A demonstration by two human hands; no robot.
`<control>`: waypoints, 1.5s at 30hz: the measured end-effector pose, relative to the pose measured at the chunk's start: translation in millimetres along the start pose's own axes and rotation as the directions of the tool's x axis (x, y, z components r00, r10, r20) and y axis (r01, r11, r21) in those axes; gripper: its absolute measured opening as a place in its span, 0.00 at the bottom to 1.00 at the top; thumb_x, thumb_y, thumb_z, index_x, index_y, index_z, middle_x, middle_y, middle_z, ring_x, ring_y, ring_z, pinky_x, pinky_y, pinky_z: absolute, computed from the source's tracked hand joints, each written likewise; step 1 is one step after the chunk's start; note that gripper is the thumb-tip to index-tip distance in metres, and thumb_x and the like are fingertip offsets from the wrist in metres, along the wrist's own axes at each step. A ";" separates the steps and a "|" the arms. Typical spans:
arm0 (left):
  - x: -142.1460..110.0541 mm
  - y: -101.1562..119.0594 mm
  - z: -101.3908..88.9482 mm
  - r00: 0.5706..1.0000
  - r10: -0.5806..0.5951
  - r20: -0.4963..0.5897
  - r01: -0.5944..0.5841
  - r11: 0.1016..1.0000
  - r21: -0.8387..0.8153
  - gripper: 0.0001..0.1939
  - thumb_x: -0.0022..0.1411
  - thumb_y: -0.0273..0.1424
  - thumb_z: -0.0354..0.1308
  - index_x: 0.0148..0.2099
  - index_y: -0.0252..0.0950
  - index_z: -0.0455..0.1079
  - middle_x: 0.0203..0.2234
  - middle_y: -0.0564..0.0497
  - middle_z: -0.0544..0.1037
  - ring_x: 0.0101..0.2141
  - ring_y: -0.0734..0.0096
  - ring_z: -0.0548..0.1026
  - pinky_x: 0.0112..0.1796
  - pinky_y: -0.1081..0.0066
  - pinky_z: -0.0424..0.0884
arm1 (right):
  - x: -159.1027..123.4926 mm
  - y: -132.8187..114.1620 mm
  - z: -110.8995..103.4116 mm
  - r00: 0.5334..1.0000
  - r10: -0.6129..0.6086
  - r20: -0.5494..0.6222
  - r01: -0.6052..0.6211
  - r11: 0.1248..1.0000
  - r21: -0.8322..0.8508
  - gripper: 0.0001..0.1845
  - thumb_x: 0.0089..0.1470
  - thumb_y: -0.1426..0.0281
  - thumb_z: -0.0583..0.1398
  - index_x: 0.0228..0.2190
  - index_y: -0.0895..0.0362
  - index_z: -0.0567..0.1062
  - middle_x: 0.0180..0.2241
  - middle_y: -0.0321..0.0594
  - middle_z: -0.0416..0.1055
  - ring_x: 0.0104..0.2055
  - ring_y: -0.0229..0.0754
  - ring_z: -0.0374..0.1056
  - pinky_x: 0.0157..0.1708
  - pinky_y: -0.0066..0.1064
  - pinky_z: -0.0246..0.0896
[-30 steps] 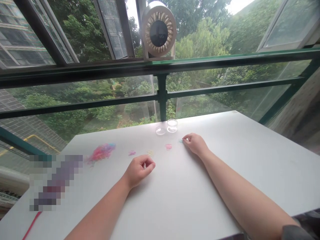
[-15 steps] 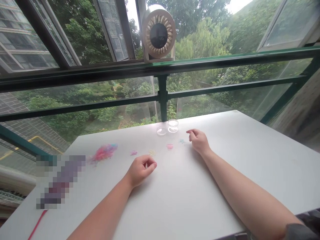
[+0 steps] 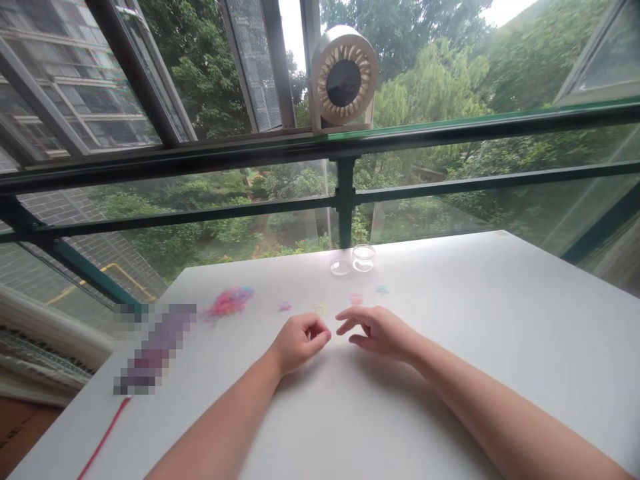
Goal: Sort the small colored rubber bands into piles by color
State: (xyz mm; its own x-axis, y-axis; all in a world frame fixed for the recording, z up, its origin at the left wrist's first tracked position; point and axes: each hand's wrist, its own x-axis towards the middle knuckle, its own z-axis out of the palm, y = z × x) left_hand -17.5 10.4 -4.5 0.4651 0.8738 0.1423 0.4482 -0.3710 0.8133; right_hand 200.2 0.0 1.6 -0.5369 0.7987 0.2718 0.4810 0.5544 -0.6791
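Observation:
My left hand (image 3: 299,343) rests on the white table (image 3: 320,427), its fingers curled and its thumb against the forefinger. Whatever it may hold is hidden or too small to make out. Just to its right, my right hand (image 3: 384,331) hovers with fingers apart and nothing visible between them. Beyond the hands are small separate piles: purple pieces (image 3: 285,307), pale yellow pieces (image 3: 319,309), pink pieces (image 3: 355,299) and teal pieces (image 3: 383,290). A larger mixed heap (image 3: 231,303) of pink, red and blue bits lies to the left. Their exact kind is too small to tell.
Near the far edge stand a clear round container (image 3: 363,259) and a clear shallow dish or lid (image 3: 340,268). A blurred-out dark object (image 3: 163,347) with a red cord (image 3: 104,437) lies at left. A green railing (image 3: 345,200) and a round fan-like device (image 3: 344,80) are behind the table.
My right hand has moved left and nearer from beside the teal pieces to near my left hand, and its fingers have spread. My left hand keeps its curled shape. The whole view has shifted.

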 end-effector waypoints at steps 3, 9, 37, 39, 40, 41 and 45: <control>-0.4 0.8 0.2 1.000 0.000 0.007 0.000 1.000 -0.001 0.09 0.55 0.33 0.55 0.29 0.33 0.70 0.21 0.52 0.70 0.22 0.77 0.62 0.24 0.76 0.59 | -2.0 -10.1 3.3 0.998 -0.024 0.061 0.021 0.999 0.038 0.10 0.47 0.76 0.58 0.34 0.54 0.73 0.30 0.34 0.78 0.21 0.33 0.64 0.25 0.24 0.57; 0.8 -0.1 1.1 1.000 0.013 0.006 -0.013 1.000 -0.007 0.09 0.55 0.34 0.55 0.28 0.33 0.70 0.20 0.52 0.70 0.22 0.77 0.63 0.25 0.75 0.60 | 0.6 -7.0 3.5 0.995 0.025 -0.093 -0.025 1.000 0.005 0.09 0.51 0.67 0.58 0.23 0.56 0.72 0.18 0.35 0.72 0.18 0.34 0.63 0.22 0.25 0.55; -20.2 -16.2 -50.1 0.933 -0.222 -0.282 0.300 0.914 0.273 0.15 0.53 0.39 0.56 0.39 0.36 0.73 0.35 0.48 0.77 0.33 0.69 0.73 0.36 0.71 0.68 | -3.5 13.0 0.5 0.974 0.155 0.163 -0.153 0.988 -0.025 0.22 0.55 0.57 0.50 0.17 0.56 0.63 0.18 0.35 0.60 0.21 0.36 0.54 0.23 0.28 0.50; -32.4 -25.4 -68.4 0.849 -0.255 -0.462 0.429 0.844 0.323 0.19 0.53 0.41 0.56 0.44 0.35 0.71 0.43 0.43 0.74 0.42 0.62 0.72 0.45 0.67 0.65 | -2.6 13.4 1.9 0.971 0.151 0.187 -0.144 0.988 -0.050 0.21 0.56 0.57 0.50 0.17 0.56 0.61 0.18 0.34 0.59 0.21 0.36 0.54 0.23 0.27 0.50; -38.9 -30.4 -77.2 0.793 -0.278 -0.542 0.515 0.782 0.351 0.22 0.53 0.42 0.56 0.47 0.34 0.70 0.47 0.41 0.72 0.47 0.59 0.69 0.49 0.65 0.62 | -2.3 13.4 2.3 0.970 0.151 0.192 -0.142 0.988 -0.059 0.21 0.55 0.57 0.50 0.17 0.56 0.61 0.18 0.34 0.59 0.21 0.36 0.54 0.23 0.27 0.50; -45.6 -35.3 -85.0 0.738 -0.304 -0.602 0.597 0.711 0.373 0.25 0.54 0.42 0.55 0.50 0.34 0.68 0.49 0.40 0.70 0.52 0.56 0.66 0.53 0.62 0.58 | -2.0 13.3 2.6 0.969 0.150 0.194 -0.141 0.988 -0.063 0.20 0.55 0.58 0.50 0.18 0.56 0.61 0.18 0.34 0.59 0.21 0.36 0.54 0.23 0.27 0.50; -68.6 -50.2 -100.8 0.570 -0.466 -0.677 0.811 0.450 0.373 0.36 0.53 0.47 0.53 0.58 0.28 0.59 0.59 0.34 0.58 0.59 0.47 0.55 0.56 0.57 0.52 | -1.6 10.9 2.4 0.971 0.139 0.194 -0.127 0.989 -0.077 0.19 0.55 0.59 0.51 0.18 0.56 0.62 0.18 0.34 0.60 0.22 0.36 0.56 0.24 0.28 0.50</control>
State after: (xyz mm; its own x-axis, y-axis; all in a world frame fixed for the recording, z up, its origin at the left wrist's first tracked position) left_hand -148.9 0.8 1.7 -0.4605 0.8836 0.0844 0.8639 0.4243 0.2714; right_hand 204.7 4.2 -7.9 -0.5887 0.8075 0.0370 0.5970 0.4652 -0.6536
